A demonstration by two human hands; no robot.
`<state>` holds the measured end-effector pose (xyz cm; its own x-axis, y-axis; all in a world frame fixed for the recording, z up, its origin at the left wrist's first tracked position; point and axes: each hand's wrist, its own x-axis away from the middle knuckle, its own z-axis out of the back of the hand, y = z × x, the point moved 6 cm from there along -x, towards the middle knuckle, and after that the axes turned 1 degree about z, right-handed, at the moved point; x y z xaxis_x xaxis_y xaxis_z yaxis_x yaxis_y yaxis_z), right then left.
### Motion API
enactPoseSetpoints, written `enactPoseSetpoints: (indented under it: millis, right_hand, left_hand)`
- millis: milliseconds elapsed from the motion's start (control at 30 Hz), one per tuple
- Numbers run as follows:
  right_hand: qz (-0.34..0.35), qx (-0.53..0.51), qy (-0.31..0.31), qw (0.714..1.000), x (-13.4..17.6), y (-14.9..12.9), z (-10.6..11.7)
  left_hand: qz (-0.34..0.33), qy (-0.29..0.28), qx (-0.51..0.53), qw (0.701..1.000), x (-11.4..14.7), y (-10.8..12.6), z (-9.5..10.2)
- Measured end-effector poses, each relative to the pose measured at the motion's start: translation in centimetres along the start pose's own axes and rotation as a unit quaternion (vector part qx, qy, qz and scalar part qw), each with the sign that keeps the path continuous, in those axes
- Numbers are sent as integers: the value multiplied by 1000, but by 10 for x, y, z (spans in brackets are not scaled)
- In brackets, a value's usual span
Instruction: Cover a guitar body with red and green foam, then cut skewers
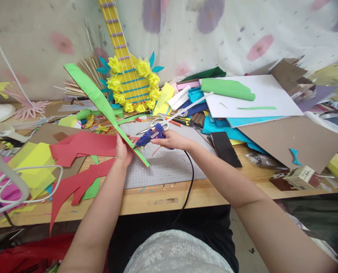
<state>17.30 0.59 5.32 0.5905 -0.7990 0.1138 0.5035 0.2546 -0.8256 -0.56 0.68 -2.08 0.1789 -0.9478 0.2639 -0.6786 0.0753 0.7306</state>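
Observation:
My left hand (pixel 123 149) is closed round the narrow part of a long green paper-covered leaf shape (pixel 99 99), which leans up to the left with its wide end highest. In my right hand (pixel 173 140) is a blue hot glue gun (pixel 151 135), a white glue stick (pixel 186 109) poking out of its back. The gun's nozzle is at the edge of the green strip, close to my left fingers; whether it touches I cannot tell. Below them lies a grey cutting mat (pixel 169 165). Scissors (pixel 159 123) lie just behind the gun.
A yellow paper guitar with flowers (pixel 135 85) stands at the back. Red paper pieces (pixel 89 144) lie left, a black phone (pixel 225 149) right. Green crepe paper (pixel 227 89) rests on white board (pixel 274 91). The gun's black cord (pixel 192 178) hangs over the table's front edge.

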Motion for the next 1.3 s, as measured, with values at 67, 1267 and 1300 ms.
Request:
enactPoseSetpoints:
  millis: [67,1267,1300]
  right_hand:
    - [3,-4,-5,1000,0,0,-1]
    - [-24,-17,-98,995,17,12,-2]
    - [-24,-15,-99,995,17,12,-2]
  left_hand:
    - [-7,5,8,1000,0,1,-1]
    - [-11,19,35,999,0,22,1]
    - [-12,19,36,999,0,23,1]
